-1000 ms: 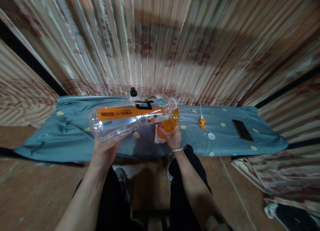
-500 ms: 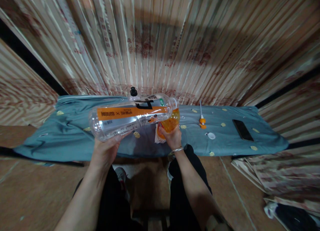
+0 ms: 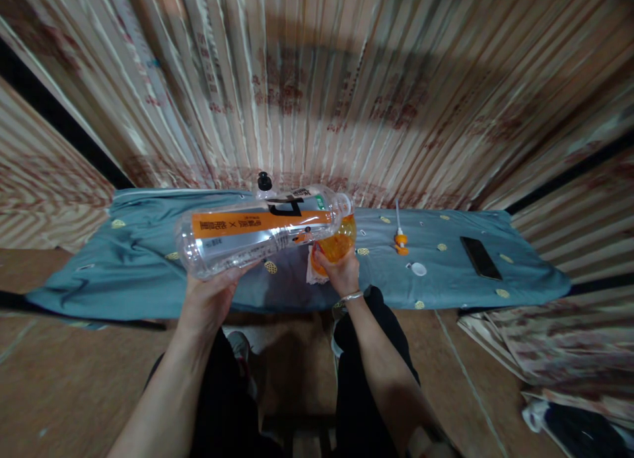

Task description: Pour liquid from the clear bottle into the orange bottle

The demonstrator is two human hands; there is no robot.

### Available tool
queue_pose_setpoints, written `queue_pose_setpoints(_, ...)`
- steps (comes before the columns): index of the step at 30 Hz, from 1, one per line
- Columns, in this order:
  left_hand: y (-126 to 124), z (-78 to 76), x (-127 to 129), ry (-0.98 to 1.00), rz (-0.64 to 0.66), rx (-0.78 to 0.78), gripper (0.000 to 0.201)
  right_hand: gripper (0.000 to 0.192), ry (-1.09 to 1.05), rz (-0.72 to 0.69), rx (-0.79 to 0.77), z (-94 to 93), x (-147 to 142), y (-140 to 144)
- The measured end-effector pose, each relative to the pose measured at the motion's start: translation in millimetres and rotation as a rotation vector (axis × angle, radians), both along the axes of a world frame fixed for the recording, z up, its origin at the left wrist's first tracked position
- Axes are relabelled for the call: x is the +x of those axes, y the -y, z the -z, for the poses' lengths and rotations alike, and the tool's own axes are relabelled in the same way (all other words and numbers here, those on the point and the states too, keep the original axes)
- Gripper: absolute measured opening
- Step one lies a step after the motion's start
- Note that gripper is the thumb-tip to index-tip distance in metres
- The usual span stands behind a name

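Observation:
A large clear plastic bottle [image 3: 238,236] with an orange and silver label lies tipped on its side in the air, its mouth pointing right. My left hand [image 3: 211,293] is closed on its underside. The bottle's mouth meets the top of a smaller bottle of orange liquid [image 3: 341,238], which my right hand [image 3: 341,269] grips low down. Whether liquid passes between them I cannot tell. Beneath the right hand a crumpled pale tissue or cloth [image 3: 314,273] shows in part. Behind the large bottle stands a bottle with a black cap [image 3: 265,180], mostly hidden.
An orange pump head with a white tube [image 3: 401,240] lies on the blue-green cloth [image 3: 143,260] covering the table, near a white round cap [image 3: 419,269]. A black phone [image 3: 480,258] rests farther right. Striped curtains [image 3: 317,101] hang close behind and at both sides.

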State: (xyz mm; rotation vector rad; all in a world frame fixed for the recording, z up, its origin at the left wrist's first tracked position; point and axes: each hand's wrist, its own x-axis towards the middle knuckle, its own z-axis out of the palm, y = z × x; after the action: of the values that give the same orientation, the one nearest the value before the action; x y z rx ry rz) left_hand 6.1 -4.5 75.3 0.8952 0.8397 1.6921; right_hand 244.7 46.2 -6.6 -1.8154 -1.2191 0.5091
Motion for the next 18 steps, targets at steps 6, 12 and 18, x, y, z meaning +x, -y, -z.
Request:
queue_pose_setpoints(6, 0.1, -2.6, 1.1, 0.014, -0.007, -0.004, 0.080, 0.063, -0.001, -0.008, 0.011, 1.7, 0.3, -0.3)
queue_pose_setpoints(12, 1.2, -7.5, 2.4, -0.008, 0.008, -0.039, 0.083, 0.063, -0.001, -0.017, 0.032, 6.1, 2.2, -1.5)
queue_pose_setpoints(18, 0.9, -10.2, 5.0, 0.016, -0.020, -0.064, 0.083, 0.064, 0.006, -0.026, 0.049, 6.1, 2.5, -1.7)
